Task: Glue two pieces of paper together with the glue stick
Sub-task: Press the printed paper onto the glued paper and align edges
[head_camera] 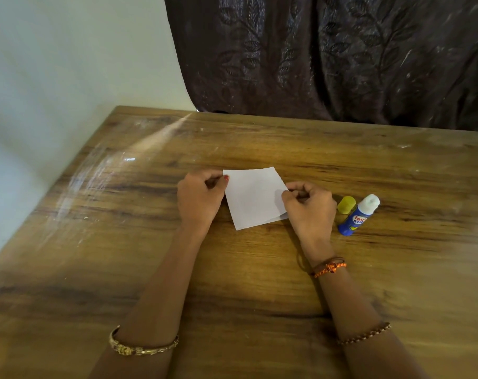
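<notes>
Seen from my head, looking down: two white paper squares (253, 196) lie stacked on the wooden counter (123, 242), straight ahead of me, the lower sheet peeking out at the near right corner. My left hand (198, 198) pinches the stack's left edge with curled fingers; my right hand (309, 207) pinches its right edge the same way. The glue stick (357, 216) lies uncapped just right of my right hand, white tip pointing away and rightward, blue base toward me. Its yellow cap (346, 204) sits touching it on the left. My right hand is nearer, so I judge it would reach for the stick.
</notes>
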